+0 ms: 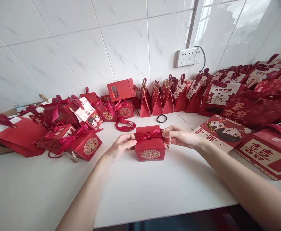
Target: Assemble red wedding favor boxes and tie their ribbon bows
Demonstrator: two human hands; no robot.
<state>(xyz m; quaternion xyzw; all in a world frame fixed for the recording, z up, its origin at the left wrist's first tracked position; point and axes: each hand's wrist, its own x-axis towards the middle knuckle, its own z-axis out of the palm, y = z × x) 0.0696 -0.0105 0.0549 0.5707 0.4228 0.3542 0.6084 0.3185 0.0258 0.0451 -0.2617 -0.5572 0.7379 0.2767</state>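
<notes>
— Where does the red box [150,147] stand?
— Upright in the middle of the bench [140,192], front face toward the near edge. The left hand [121,146], at its nine o'clock, has its grip pinched on one end of the ribbon [148,135]; the right hand [178,136], at three o'clock, pinches the other end.
— Room around it?
— Bare bench from four to eight o'clock, down to the near edge. Tied boxes [82,144] lie near at nine to ten; a black hair tie [161,118] at twelve, a row of pouch boxes [164,99] behind it; flat printed bags [223,131] at two to three
</notes>
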